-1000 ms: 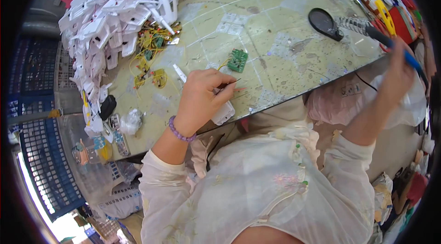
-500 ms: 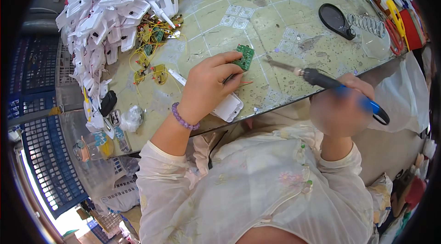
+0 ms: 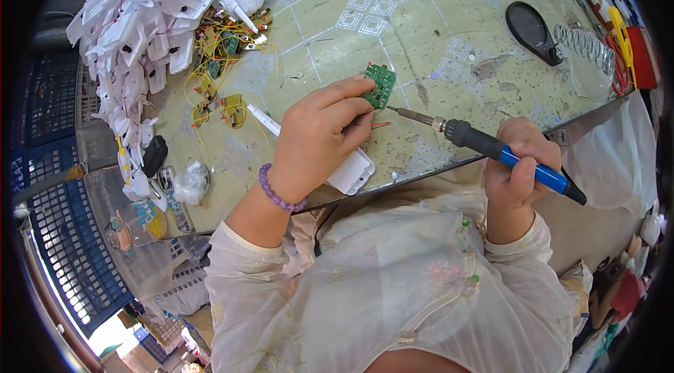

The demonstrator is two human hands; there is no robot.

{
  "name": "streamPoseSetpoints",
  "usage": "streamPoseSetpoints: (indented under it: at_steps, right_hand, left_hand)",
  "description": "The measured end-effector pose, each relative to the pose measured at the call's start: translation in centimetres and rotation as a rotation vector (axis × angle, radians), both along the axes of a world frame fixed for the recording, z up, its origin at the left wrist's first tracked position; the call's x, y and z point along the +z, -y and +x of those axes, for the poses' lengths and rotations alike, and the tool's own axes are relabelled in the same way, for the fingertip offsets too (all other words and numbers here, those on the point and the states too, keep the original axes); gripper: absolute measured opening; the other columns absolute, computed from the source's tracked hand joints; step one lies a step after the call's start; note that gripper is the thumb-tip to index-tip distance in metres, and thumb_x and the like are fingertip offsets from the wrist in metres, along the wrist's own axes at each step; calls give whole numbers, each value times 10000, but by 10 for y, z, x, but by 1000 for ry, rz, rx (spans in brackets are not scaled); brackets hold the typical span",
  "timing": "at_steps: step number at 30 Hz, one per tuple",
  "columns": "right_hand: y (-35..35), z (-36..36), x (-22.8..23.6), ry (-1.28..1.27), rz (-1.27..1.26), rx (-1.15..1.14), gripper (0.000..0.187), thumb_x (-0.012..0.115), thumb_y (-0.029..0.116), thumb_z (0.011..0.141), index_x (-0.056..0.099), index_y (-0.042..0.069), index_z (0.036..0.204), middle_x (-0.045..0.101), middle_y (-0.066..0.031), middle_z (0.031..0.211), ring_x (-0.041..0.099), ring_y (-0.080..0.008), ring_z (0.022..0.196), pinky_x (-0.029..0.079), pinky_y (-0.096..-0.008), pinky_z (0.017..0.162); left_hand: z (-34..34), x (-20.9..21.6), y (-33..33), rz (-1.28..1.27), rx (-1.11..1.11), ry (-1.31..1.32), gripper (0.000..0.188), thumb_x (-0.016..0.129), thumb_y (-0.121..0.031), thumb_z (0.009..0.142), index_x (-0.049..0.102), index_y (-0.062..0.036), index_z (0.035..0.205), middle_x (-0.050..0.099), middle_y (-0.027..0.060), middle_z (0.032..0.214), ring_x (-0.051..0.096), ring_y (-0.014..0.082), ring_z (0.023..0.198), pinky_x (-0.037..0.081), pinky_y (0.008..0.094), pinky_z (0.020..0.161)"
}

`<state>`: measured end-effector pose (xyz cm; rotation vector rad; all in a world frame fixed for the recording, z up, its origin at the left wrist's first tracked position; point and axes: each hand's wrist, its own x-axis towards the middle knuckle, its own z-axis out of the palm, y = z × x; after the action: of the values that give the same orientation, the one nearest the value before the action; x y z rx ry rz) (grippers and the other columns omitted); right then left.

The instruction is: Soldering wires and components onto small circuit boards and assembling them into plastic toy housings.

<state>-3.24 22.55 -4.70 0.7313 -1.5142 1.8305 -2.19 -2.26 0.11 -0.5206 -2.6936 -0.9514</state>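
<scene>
A small green circuit board (image 3: pixel 381 85) is pinched in the fingers of my left hand (image 3: pixel 319 123), tilted up above the table. My right hand (image 3: pixel 521 162) is wrapped round the blue handle of a soldering iron (image 3: pixel 484 142). The iron's tip points left and is at the board's lower right corner; whether it touches I cannot tell. Under my left hand lies a white plastic housing (image 3: pixel 351 172), partly covered by the hand. A short red wire end shows just right of my left fingertips.
White plastic housings (image 3: pixel 140 22) are heaped at the far left. Beside them lie small boards with yellow wires (image 3: pixel 232 109). On the right are a black round-headed part (image 3: pixel 530 30), a soldering iron stand's coil (image 3: pixel 584 48) and yellow-handled pliers (image 3: pixel 620 43). A crumpled clear bag (image 3: pixel 192 183) sits at the left edge.
My right hand has brought the soldering iron left and down, its tip now at the board's lower corner. My left hand keeps its hold on the board. The whole view has shifted slightly.
</scene>
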Motion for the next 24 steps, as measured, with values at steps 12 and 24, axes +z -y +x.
streamPoseSetpoints:
  at_steps: [12, 24]
  right_hand:
    - [0, 0, 13, 16, 187, 25, 233, 492, 242, 939, 489, 13, 900, 510, -68, 708, 457, -165, 508, 380, -314, 466]
    - [0, 0, 14, 58, 97, 121, 122, 583, 89, 806, 566, -18, 864, 561, -95, 652, 492, -198, 509, 386, -316, 498]
  left_hand:
    - [1, 4, 0, -28, -16, 32, 93, 681, 16, 723, 651, -4, 809, 674, 120, 1038, 661, 257, 961, 539, 312, 770]
    - [1, 4, 0, -48, -25, 3, 102, 689, 7, 715, 649, -6, 808, 672, 109, 1039, 662, 263, 946, 547, 316, 749]
